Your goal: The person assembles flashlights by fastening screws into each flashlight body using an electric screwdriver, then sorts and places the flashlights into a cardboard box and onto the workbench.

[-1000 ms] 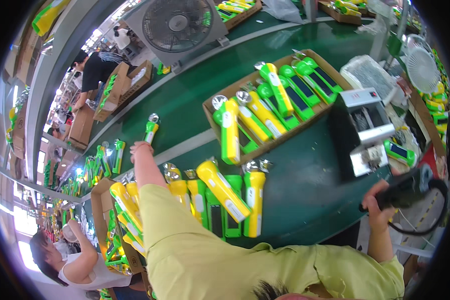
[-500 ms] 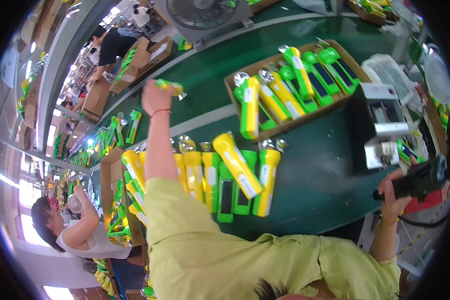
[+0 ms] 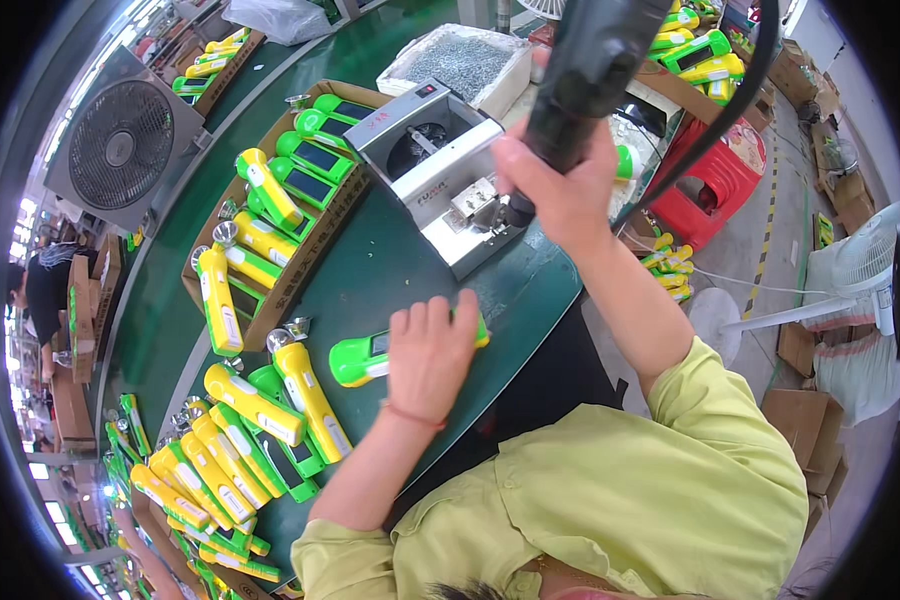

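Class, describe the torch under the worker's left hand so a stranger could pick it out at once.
Start at the grey machine on the green table. Just below it, the left hand presses on a green torch. It lies alone and crosswise, apart from the cardboard tray and the heap of yellow and green ones.

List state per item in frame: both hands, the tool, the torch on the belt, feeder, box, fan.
left hand: flat on the green torch, pressing it down
green torch: lying on its side on the belt
right hand: closed around the black power screwdriver
black power screwdriver: tip down at the grey screw feeder
grey screw feeder: top open
cardboard box: open, holds torches
fan: motion unclear
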Action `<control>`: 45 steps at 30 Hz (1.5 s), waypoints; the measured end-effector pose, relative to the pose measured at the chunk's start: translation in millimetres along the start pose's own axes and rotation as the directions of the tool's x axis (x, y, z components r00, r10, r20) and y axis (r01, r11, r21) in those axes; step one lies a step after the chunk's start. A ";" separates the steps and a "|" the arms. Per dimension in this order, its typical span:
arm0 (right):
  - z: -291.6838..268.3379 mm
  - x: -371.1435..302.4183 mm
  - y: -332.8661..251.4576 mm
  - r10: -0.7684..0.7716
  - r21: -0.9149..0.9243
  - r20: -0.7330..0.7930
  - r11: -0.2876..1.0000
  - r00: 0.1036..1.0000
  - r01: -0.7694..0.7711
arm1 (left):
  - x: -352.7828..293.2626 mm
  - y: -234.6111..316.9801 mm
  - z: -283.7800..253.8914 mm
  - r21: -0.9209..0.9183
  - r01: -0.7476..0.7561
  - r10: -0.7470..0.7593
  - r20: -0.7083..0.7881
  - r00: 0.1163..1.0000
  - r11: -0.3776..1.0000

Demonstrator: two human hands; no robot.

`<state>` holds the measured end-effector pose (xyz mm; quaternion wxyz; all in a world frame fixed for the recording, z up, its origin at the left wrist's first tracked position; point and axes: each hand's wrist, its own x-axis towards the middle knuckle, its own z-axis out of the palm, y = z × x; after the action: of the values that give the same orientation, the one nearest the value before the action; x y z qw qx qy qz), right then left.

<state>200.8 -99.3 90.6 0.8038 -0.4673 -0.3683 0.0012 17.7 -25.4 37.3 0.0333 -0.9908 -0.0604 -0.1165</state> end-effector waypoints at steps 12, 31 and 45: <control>16.9 17.1 30.3 0.075 -0.167 0.094 0.984 0.993 -0.059 | 12.6 10.4 27.0 0.036 0.091 -0.096 0.189 0.977 0.995; 0.1 -26.6 4.5 0.159 -0.098 0.047 0.983 0.986 -0.154 | 14.9 31.7 43.7 -0.119 0.209 -0.195 0.125 0.973 0.971; 8.2 -60.4 34.1 0.223 -0.037 0.107 0.975 0.969 -0.220 | 13.9 31.7 47.2 -0.055 0.193 -0.188 0.082 0.979 0.980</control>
<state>163.6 -94.8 31.6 0.7710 -0.5147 -0.3578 0.1122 45.9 -51.4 -6.9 -0.0117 -0.9847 -0.1526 -0.0829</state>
